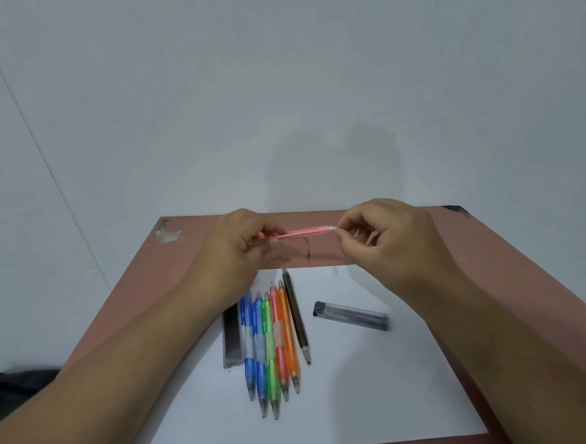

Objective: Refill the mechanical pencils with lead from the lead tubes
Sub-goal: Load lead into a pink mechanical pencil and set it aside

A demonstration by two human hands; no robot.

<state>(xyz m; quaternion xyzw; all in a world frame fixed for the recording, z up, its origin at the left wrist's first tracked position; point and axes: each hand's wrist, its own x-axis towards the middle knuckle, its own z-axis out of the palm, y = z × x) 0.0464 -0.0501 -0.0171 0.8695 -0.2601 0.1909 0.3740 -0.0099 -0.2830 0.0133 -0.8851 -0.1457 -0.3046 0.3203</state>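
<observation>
Your reddish-brown table (145,299) carries a white paper sheet (346,383), and everything else sits relative to that sheet. Above its far edge, your left hand (238,249) curls its fingers round the front part of a pink mechanical pencil (302,232), which lies nearly level in the air. Your right hand (385,240), also above the far edge, pinches the pencil's white end cap (332,227) between thumb and forefinger, the other fingers loosely curled. On the sheet's left half lies a row of mechanical pencils (271,343), side by side, tips toward you: two blue, green, pink, orange and a dark one. A dark lead tube (232,338) lies on the sheet's left edge, just beside the row. A clear lead tube (352,316) lies near the sheet's middle, right of the row.
</observation>
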